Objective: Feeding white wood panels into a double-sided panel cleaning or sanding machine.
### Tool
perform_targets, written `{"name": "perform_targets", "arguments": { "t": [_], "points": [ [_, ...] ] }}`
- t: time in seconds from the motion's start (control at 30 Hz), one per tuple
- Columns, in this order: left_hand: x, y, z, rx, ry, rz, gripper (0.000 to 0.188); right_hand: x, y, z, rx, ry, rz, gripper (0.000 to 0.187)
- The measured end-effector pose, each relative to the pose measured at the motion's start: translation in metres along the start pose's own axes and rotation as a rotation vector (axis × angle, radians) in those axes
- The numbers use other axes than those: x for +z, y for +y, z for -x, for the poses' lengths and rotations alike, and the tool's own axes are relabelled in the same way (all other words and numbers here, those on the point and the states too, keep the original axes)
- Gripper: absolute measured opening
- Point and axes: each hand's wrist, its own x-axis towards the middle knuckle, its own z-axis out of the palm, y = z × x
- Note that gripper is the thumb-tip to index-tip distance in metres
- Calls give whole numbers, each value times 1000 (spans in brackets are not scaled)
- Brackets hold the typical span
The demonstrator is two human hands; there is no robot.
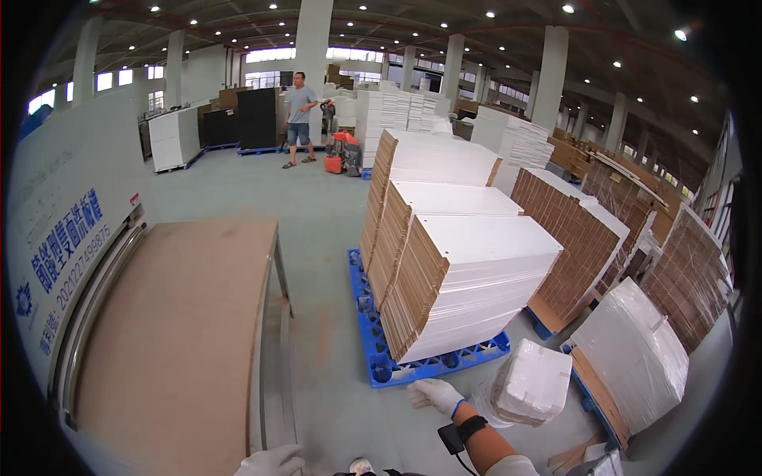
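My right hand, in a white glove with a blue cuff, hangs in the air with its fingers loosely bent and nothing visible in them. It is nearest the front edge of a blue plastic pallet. Stacked on that pallet are white-faced boards with brown edges, in several piles. Low in the picture, my left hand, also gloved in white, is beside the near right corner of a brown-topped table. The frame's lower edge cuts it off, and its finger pose is unclear. A black band with a small box sits on my right wrist.
A white machine with a metal roller adjoins the table's left side. White wrapped bundles and further board stacks stand to the right. Far back, a person is beside a red pallet truck. Pillars rise behind.
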Motion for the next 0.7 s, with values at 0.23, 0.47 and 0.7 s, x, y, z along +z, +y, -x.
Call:
{"name": "perform_targets", "arguments": {
  "t": [0.23,0.47,0.7],
  "points": [
    [-53,-5,-93,-447,199,307,36,-85,-55,-133,53,-106,-303,22],
    [-106,-45,-201,-366,518,161,30,-22,-189,-275,-53,-94,-114,27],
    [-193,-61,-299,-392,544,184,29,14,-319,-409,-157,-179,32,25]
  ]
}}
